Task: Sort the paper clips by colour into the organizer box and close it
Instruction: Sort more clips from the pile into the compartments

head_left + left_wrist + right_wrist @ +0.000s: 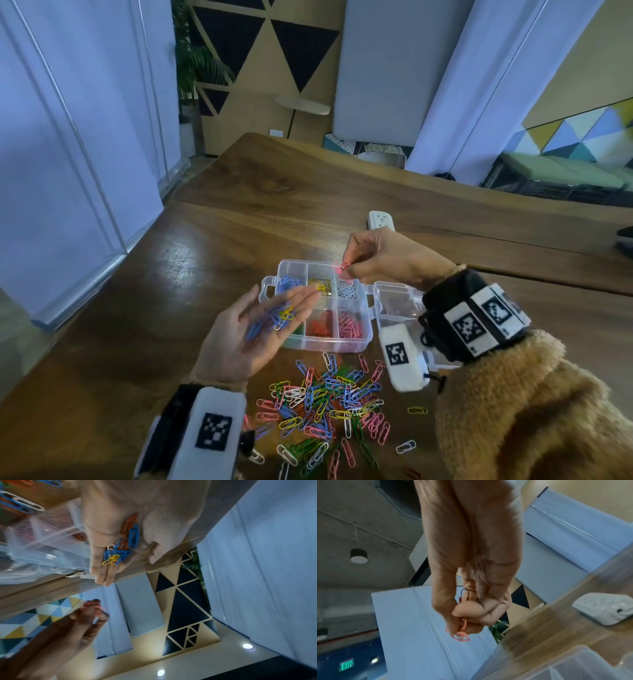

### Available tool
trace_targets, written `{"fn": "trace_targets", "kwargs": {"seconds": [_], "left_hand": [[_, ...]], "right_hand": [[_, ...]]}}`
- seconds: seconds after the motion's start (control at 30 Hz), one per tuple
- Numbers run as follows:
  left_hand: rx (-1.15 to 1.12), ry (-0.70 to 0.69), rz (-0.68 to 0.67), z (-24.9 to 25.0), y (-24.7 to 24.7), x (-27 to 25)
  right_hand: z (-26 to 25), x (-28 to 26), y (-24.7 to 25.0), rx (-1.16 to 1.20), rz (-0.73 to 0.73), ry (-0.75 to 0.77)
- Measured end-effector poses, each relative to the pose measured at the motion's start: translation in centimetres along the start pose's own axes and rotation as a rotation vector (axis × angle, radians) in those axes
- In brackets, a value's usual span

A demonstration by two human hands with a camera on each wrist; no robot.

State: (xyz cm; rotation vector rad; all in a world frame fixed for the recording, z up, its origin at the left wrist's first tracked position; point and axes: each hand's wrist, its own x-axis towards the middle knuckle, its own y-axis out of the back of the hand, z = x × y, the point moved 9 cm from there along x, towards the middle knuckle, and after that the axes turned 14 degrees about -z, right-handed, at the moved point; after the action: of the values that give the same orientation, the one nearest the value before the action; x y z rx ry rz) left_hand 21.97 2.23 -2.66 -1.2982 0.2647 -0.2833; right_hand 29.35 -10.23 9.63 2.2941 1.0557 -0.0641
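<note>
Green ceiling sign [346,664] glows "EXIT".

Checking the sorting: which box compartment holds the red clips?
The near middle compartment, between the hand-hidden green one and the pink one.

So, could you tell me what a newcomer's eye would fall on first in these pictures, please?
Probably the bright heap of mixed paper clips on the wooden table, nearest the viewer. Just beyond it stands the clear organizer box, lid open, compartments already holding sorted colours. Above it, the left hand lies palm-up with a small bunch of mostly blue clips, while the right hand pinches pink clips.
</note>
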Motion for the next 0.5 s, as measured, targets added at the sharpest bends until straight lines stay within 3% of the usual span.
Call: {"fn": "trace_targets", "kwargs": {"seconds": [0.1, 0.23, 0.5], "left_hand": [[0.072, -0.046, -0.091, 1.5, 0.0, -0.1], [0.03, -0.103, 0.061, 0.7, 1.3, 0.4], [0.046, -0.097, 0.059, -0.5, 0.3, 0.6]], "right_hand": [[2.0, 1.2, -0.5, -0.167, -0.05, -0.125], [5.4, 2.0, -2.1, -0.399, -0.118, -0.309], [5.8, 1.8, -2.6, -0.488, -0.106, -0.339]]}}
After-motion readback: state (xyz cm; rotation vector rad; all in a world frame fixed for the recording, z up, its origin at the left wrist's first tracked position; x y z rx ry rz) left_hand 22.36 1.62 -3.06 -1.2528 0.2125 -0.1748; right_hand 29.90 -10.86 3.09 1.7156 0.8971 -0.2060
